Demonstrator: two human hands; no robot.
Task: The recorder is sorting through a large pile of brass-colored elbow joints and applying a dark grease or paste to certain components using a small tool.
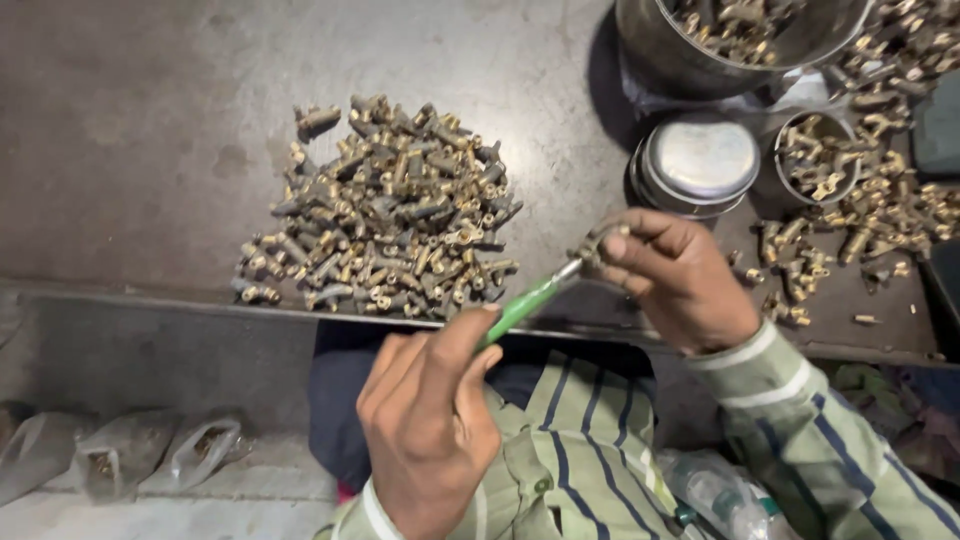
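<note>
My left hand (430, 410) grips a green-handled tool (525, 303), its metal tip pointing up and to the right. My right hand (680, 275) pinches a small brass fitting (598, 240) at its fingertips, and the tool's tip meets that fitting. A large pile of similar brass fittings (385, 210) lies on the dark metal table (150, 130) just beyond my hands.
A big steel bowl (690, 55) with fittings stands at the top right, next to a lidded steel tin (698, 165) and a small cup of fittings (815, 155). More fittings (890, 200) lie scattered at the right. Plastic bags (120, 455) lie on the floor at the lower left.
</note>
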